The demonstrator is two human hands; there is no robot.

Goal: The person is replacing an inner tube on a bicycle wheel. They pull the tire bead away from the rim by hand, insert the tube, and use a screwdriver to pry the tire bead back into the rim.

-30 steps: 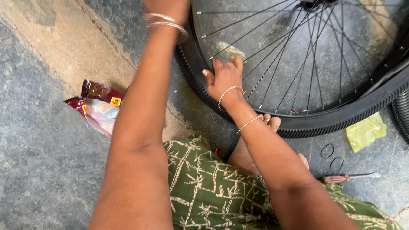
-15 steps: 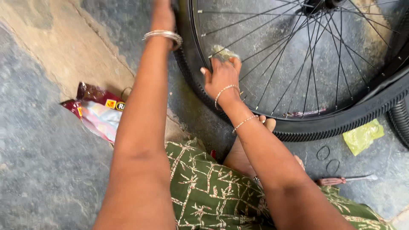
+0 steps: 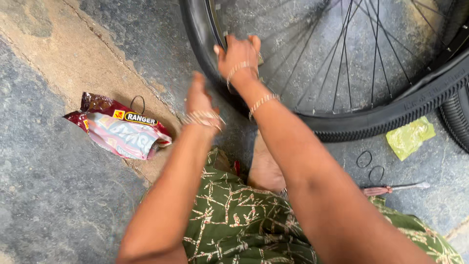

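My fingers (image 3: 242, 44) on my right hand (image 3: 239, 56) are curled over the inside edge of the bike wheel (image 3: 342, 63), gripping the rim and the black tire (image 3: 386, 117) where they meet. They are bent tight, not spread out. My left hand (image 3: 198, 98) is in the air just beside the tire, a bit blurry, with the fingers straight and together. It holds nothing.

The wheel lies flat on the gray stone floor (image 3: 49, 195), in front of my knees, and it runs off the top and right edges of the view. I think the wheel is stiff and a bit heavy, because the rim is metal. The tire is rubber with small bumps, so it should not slip in my hand. The thin spokes (image 3: 312, 73) could bend or pinch, so I think the rim edge and the tire are the best places to grab.

My bare foot (image 3: 266, 168) sits near the tire, by my green patterned cloth (image 3: 234, 225). To the right are two small black rings (image 3: 370, 166), a thin tool with a reddish handle (image 3: 391, 188) and a crumpled yellow-green bag (image 3: 410, 137). Another tire (image 3: 457, 117) peeks in at the right edge. Well off to the left lies a dark red snack wrapper (image 3: 117, 127).
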